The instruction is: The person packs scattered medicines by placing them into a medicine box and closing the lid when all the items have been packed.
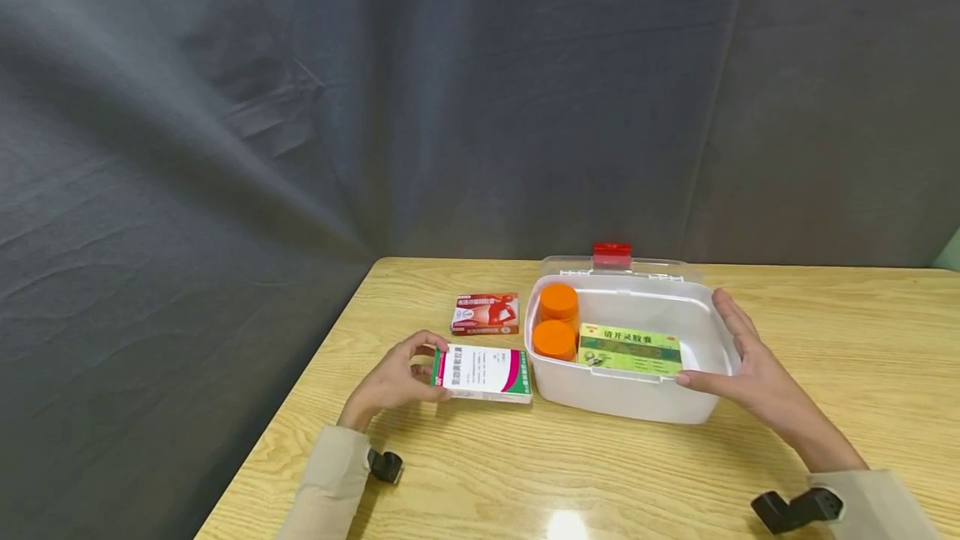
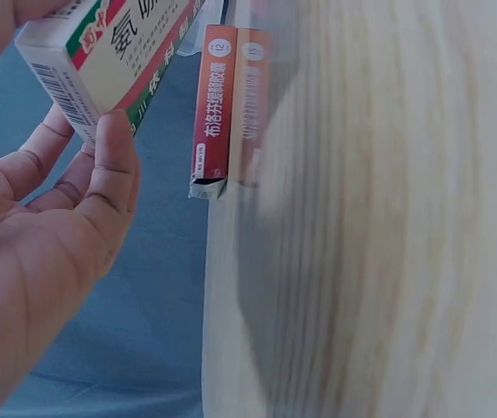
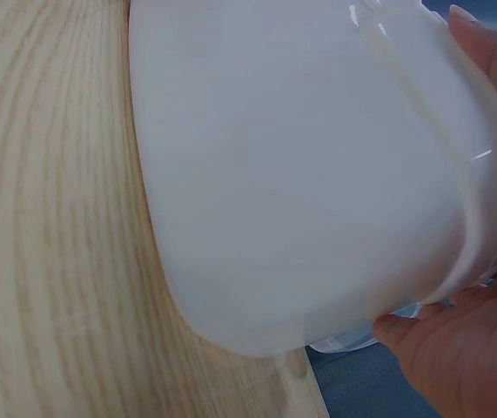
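Observation:
My left hand (image 1: 393, 377) holds a white medicine box (image 1: 480, 371) with green and magenta trim by its left end. The left wrist view shows this box tilted and raised, fingers on its barcoded end. Just right of it stands a white plastic storage box (image 1: 626, 394), its clear lid folded back. My right hand (image 1: 757, 369) grips the storage box's right end, thumb on the front rim and fingers along the far side. Inside, two orange-capped bottles (image 1: 558, 301) are at the left, beside a green-yellow medicine box (image 1: 630, 350).
A red medicine box (image 1: 485, 313) lies on the wooden table (image 1: 465, 473), behind the white one. The lid's red latch (image 1: 612, 255) points up at the back. A dark cloth (image 1: 525, 107) hangs behind the table and down its left side.

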`<state>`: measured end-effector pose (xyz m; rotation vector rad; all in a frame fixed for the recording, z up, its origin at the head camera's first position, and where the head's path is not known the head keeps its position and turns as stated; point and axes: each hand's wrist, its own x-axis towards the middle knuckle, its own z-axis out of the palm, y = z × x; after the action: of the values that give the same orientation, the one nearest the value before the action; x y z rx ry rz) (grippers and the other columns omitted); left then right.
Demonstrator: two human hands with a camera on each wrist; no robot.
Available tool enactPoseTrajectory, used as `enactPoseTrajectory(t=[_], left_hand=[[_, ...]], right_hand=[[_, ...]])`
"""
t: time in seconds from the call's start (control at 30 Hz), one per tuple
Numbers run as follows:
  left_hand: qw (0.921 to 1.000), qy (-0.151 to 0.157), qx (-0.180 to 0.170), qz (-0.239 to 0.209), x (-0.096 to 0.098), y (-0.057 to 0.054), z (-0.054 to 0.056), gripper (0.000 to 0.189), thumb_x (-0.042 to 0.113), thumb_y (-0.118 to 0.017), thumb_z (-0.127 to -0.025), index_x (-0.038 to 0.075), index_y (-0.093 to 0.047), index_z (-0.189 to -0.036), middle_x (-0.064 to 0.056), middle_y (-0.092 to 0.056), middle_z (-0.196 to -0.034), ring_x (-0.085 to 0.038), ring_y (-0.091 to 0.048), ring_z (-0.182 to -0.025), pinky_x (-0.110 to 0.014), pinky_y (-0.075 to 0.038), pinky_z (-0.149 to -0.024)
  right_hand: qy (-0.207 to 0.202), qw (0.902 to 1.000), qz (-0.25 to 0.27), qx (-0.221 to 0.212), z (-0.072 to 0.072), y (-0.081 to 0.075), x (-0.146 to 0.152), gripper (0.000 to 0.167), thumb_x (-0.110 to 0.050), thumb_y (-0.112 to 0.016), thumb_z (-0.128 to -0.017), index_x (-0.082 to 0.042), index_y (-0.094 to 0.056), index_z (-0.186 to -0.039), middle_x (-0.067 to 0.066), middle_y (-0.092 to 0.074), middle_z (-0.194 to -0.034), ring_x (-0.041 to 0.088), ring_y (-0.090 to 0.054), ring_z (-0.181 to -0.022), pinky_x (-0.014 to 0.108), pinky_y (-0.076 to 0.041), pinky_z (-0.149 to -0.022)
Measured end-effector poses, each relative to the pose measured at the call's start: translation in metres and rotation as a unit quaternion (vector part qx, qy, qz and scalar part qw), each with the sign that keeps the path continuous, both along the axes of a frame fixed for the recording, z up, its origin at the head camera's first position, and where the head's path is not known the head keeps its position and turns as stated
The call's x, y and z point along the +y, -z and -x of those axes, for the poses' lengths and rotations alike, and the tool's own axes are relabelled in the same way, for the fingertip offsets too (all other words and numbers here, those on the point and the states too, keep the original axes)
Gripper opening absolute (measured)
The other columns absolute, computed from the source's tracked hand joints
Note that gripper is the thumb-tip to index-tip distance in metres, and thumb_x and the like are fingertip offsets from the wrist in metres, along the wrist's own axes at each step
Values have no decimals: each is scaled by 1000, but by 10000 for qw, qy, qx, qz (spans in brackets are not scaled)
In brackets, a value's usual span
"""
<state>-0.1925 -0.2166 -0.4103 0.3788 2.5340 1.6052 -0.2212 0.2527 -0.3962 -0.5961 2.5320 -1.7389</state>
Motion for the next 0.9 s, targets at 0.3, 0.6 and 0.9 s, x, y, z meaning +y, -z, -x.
enactPoseTrajectory(t=[0.3,0.6,0.9], left_hand=[[9992,0,-16,-388,-2,-9,-5,54,-5,-81,-72,0,-55,-118,-15,-53,-121,-26,-58,-84,-30,-51,-69],[9989,-6,154,-446,-7,-14,-1,52,-2,-83,-71,-1,-56,-116,-16,-51,-126,-29,-55,-88,-33,-50,-75],[9965,3,513,-665,-12,-22,-5,51,-4,-83,-70,-4,-58,-114,-18,-52,-131,-35,-47,-110,-33,-48,-85]], right_hand=[[24,10000,8,-11,0,1,0,116,-8,-78,-79,-21,8,-156,9,15,-160,44,13,-141,77,-3,-99],[54,10000,-80,-4,0,0,1,115,-10,-78,-80,-20,8,-156,9,15,-160,43,13,-141,77,-3,-98],[69,9999,-145,-2,0,-1,1,118,-12,-80,-78,-22,8,-156,8,15,-160,44,10,-141,78,-8,-98]])
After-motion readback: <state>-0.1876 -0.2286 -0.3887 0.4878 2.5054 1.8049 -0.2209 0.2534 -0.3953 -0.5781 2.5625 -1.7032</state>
